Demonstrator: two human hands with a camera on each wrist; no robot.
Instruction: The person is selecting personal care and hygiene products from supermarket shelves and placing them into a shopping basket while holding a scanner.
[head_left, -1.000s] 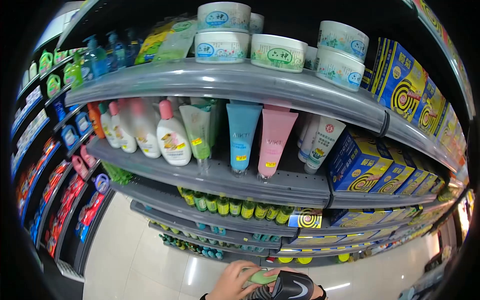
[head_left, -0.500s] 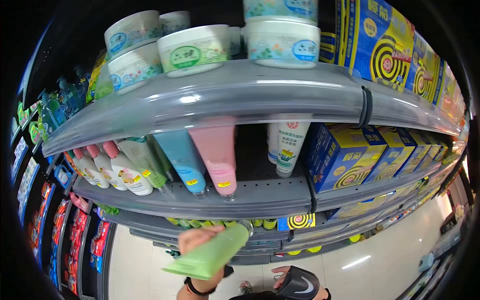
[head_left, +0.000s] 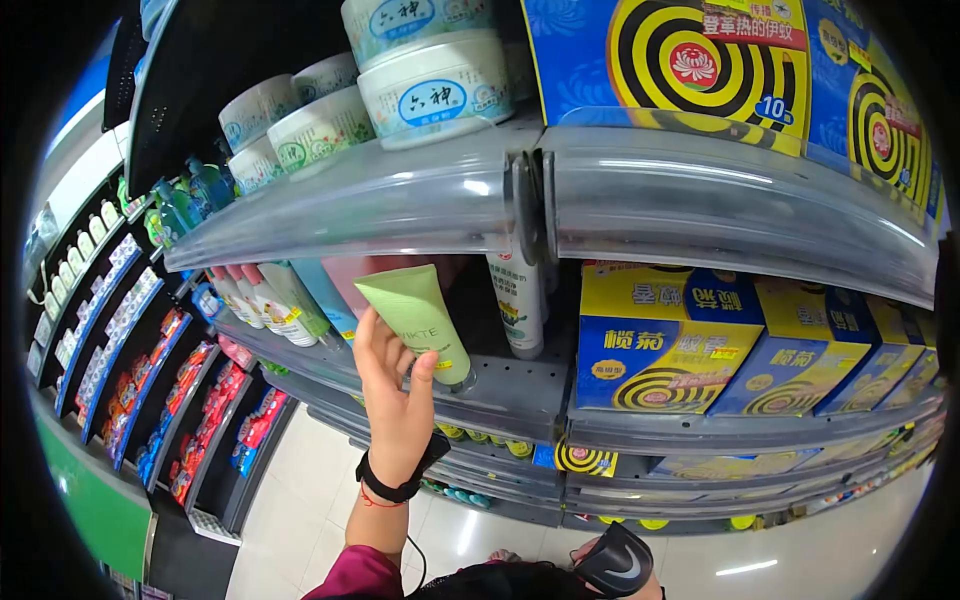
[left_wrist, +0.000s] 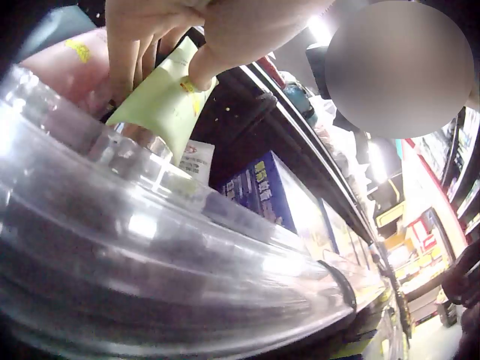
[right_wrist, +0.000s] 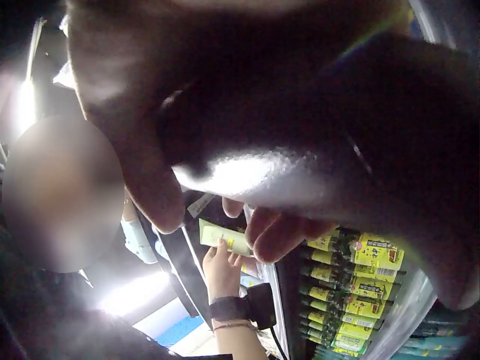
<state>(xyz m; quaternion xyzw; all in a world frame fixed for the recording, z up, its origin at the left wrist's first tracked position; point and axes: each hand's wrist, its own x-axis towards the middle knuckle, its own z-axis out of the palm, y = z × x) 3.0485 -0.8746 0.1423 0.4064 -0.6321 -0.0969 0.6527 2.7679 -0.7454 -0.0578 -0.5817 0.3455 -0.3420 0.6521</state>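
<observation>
My left hand holds a light green squeeze tube at the front of the middle shelf, thumb on one side and fingers on the other. The tube's clear cap points down, close behind the transparent shelf lip in the left wrist view. Beside it stand a pink tube and a blue tube to the left, and a white tube to the right. Low in the head view is my right hand, mostly hidden by a black cover with a grey swoosh; its fingers hang loosely curled with nothing in them.
The upper shelf overhangs the tubes and carries white round tubs. Blue-and-yellow mosquito coil boxes fill the right side. Pump bottles with pink caps stand farther left. Small bottles with yellow labels line a lower shelf.
The left hand has raised the green tube from waist height up to the middle shelf, turning it cap down. The right hand has let go of the tube and stays low. The view has shifted right.
</observation>
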